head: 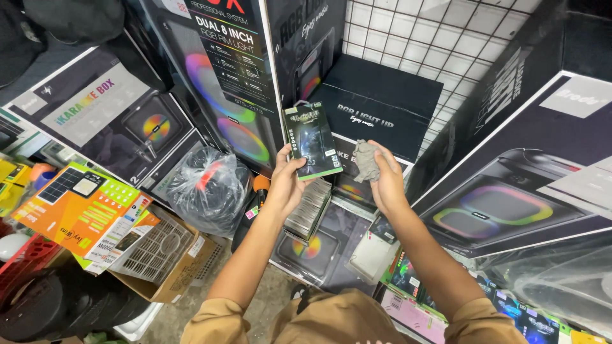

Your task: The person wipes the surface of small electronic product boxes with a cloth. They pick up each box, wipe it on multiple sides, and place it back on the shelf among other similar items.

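Note:
My left hand [285, 181] holds up a small flat dark package [312, 141] with green edges, gripping its lower left corner. My right hand [387, 180] is closed around a crumpled grey cloth [366, 160] just to the right of the package, touching or almost touching its edge. Below my left hand lies a stack of similar flat packages [309, 209] on a dark box.
Large black speaker boxes [217, 70] with coloured rings stand all around. A bag-wrapped item [207, 185] and an orange box [83, 207] sit to the left. A white wire grid [440, 38] is behind. More small packages [408, 280] lie at lower right.

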